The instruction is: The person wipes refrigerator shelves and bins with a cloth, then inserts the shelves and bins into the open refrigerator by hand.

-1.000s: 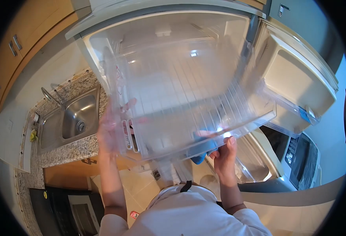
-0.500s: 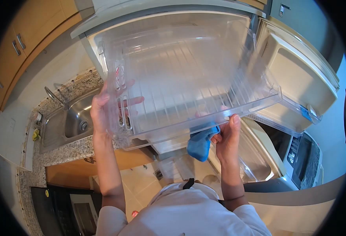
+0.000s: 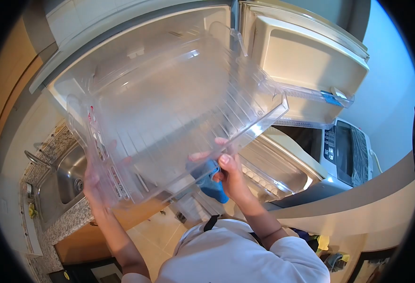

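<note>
Between my two hands I hold up a large clear plastic refrigerator drawer [image 3: 169, 108], tilted, with ribs along its base and slots in its left side. My left hand [image 3: 94, 186] grips the slotted left side, its fingers showing blurred through the plastic. My right hand [image 3: 228, 172] pinches the near rim, thumb on top and fingers underneath. A blue cloth [image 3: 213, 184] hangs from that same right hand, below the drawer. Behind the drawer is the open refrigerator compartment [image 3: 75, 78].
An open upper refrigerator door [image 3: 306, 61] with a clear shelf and a lower open door [image 3: 283, 162] stand at the right. Beyond them is a washing machine [image 3: 351, 146]. A steel sink [image 3: 68, 181] in a granite counter [image 3: 70, 221] lies at the left.
My view has swung to the right. The drawer has tilted further, its right side now higher than its left, and both hands have kept hold of it. The cloth stays in my right hand.
</note>
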Action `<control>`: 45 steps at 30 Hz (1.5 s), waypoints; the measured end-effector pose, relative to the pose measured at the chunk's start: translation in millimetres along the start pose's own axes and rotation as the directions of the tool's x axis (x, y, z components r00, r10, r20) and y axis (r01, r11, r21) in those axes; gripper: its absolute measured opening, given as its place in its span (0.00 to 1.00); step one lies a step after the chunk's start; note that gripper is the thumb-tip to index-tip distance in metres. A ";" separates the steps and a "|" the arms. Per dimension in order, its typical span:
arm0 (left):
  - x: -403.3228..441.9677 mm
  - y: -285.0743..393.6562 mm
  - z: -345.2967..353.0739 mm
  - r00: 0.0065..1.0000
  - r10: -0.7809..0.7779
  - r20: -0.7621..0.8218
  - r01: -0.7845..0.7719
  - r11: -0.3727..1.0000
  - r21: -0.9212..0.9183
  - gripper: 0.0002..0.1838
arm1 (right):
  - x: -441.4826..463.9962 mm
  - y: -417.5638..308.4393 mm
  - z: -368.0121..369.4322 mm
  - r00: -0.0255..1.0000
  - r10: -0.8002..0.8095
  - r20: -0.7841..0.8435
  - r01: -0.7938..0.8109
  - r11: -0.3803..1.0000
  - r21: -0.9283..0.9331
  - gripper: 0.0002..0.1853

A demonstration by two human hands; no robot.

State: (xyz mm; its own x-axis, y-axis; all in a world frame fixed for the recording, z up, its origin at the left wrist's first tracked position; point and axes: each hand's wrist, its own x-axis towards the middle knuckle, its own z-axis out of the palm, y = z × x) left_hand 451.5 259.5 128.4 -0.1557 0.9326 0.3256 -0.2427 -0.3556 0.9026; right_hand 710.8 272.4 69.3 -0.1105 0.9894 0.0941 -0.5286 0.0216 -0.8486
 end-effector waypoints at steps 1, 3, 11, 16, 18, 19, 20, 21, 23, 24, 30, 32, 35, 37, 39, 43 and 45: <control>-6.8 -2.4 -0.8 1.000 -0.020 -0.009 0.020 0.999 -0.044 0.53 | -3.7 3.7 -4.0 1.000 -0.002 0.020 0.003 1.000 -0.016 0.39; -17.5 -13.3 -15.8 0.996 -0.091 0.022 0.093 0.989 -0.117 0.52 | -10.5 12.3 -12.4 0.999 -0.005 0.039 0.006 0.999 -0.032 0.38; -62.0 -91.8 -74.3 0.959 -0.278 -0.056 0.266 0.952 -0.153 0.40 | -32.5 33.8 -47.3 0.986 0.048 0.163 -0.043 0.999 -0.028 0.45; -81.7 -118.1 -55.7 0.894 -0.438 -0.091 0.418 0.891 -0.179 0.37 | -39.5 59.9 -84.3 0.968 0.060 0.242 -0.048 0.997 -0.056 0.46; -90.6 -145.6 -64.4 0.882 -0.462 -0.095 0.445 0.881 -0.161 0.37 | -44.1 61.5 -90.4 0.968 0.092 0.234 -0.080 0.995 -0.059 0.47; -95.9 -162.3 -70.7 0.856 -0.512 -0.073 0.486 0.844 -0.225 0.36 | -46.3 61.6 -93.7 0.967 0.107 0.231 -0.094 0.993 -0.067 0.47; -99.5 -171.7 -72.5 0.829 -0.558 -0.045 0.524 0.802 -0.287 0.36 | -48.4 61.5 -97.0 0.966 0.122 0.227 -0.108 0.991 -0.075 0.48; -103.0 -180.5 -71.0 0.807 -0.583 -0.097 0.541 0.795 -0.274 0.35 | -49.9 62.0 -100.9 0.968 0.135 0.212 -0.121 0.990 -0.078 0.47; -105.2 -187.3 -67.2 0.786 -0.611 -0.092 0.564 0.770 -0.299 0.35 | -50.9 60.6 -99.9 0.970 0.157 0.184 -0.143 0.986 -0.086 0.48; -107.0 -191.6 -66.5 0.765 -0.639 -0.075 0.589 0.743 -0.318 0.35 | -51.3 59.9 -99.5 0.971 0.168 0.169 -0.155 0.984 -0.090 0.48; -113.5 -208.5 -59.7 0.713 -0.700 -0.015 0.639 0.660 -0.395 0.30 | -35.3 36.3 -91.5 0.969 0.237 0.066 -0.201 0.918 -0.343 0.51; -115.9 -213.0 -57.5 0.692 -0.721 0.039 0.667 0.618 -0.416 0.30 | -25.0 31.9 -91.6 0.974 0.227 0.001 -0.207 0.891 -0.403 0.51; -120.5 -215.4 -48.2 0.710 -0.704 0.033 0.628 0.610 -0.483 0.31 | -4.8 27.4 -94.9 0.974 0.226 0.000 -0.200 0.866 -0.458 0.50; -120.4 -212.2 -42.1 0.714 -0.700 0.027 0.620 0.613 -0.490 0.31 | 8.6 28.4 -98.6 0.978 0.207 0.024 -0.172 0.865 -0.472 0.49; -119.8 -205.5 -37.3 0.717 -0.696 0.018 0.611 0.616 -0.497 0.31 | 17.6 29.2 -100.7 0.982 0.182 0.053 -0.135 0.867 -0.480 0.48; -117.7 -194.9 -33.5 0.762 -0.647 0.017 0.563 0.649 -0.512 0.32 | 27.2 26.9 -97.7 0.975 0.202 0.089 -0.139 0.875 -0.464 0.47; -116.9 -189.0 -31.6 0.775 -0.632 0.023 0.555 0.661 -0.505 0.32 | 31.8 27.7 -98.2 0.976 0.201 0.084 -0.142 0.880 -0.454 0.46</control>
State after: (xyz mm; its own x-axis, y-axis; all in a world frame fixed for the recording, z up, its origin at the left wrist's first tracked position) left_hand 485.3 215.7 -89.1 0.0550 0.9486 -0.3117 -0.7303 0.2511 0.6353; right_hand 775.3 318.6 -2.3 -0.2846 0.9580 -0.0351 -0.0672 -0.0565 -0.9961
